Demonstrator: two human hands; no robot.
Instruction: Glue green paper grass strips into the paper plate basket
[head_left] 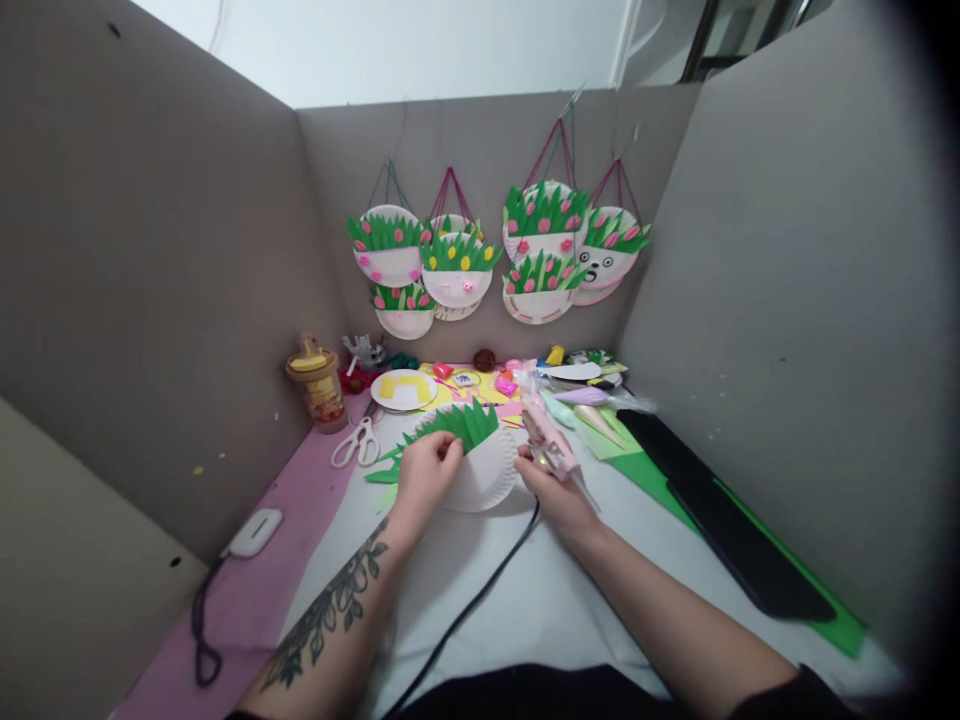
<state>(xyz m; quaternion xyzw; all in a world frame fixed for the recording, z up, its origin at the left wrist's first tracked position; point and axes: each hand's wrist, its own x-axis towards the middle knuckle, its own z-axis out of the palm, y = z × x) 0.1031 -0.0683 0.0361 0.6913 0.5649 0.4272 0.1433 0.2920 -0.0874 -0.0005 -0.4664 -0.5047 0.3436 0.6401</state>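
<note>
In the middle of the desk lies a white paper plate pocket (487, 478) with a crimped rim. Green paper grass (471, 425) with pointed blades stands out along its upper edge. My left hand (426, 470) is closed in a pinch at the base of the grass, where it meets the plate; the fingertips are partly hidden. Wrapped in my right hand (559, 502) is a pink glue gun (551, 442), just right of the plate's rim. A black cord (480, 598) runs toward me from near my right hand. More green paper strips (382, 477) lie left of my left hand.
White scissors (358, 443), a drink cup (319, 390) and a plate with yellow pieces (403, 391) are at left. Piping-bag-like tubes (592, 397) and a long black object (720, 510) lie right. Finished plate baskets (457, 275) hang on the grey back panel.
</note>
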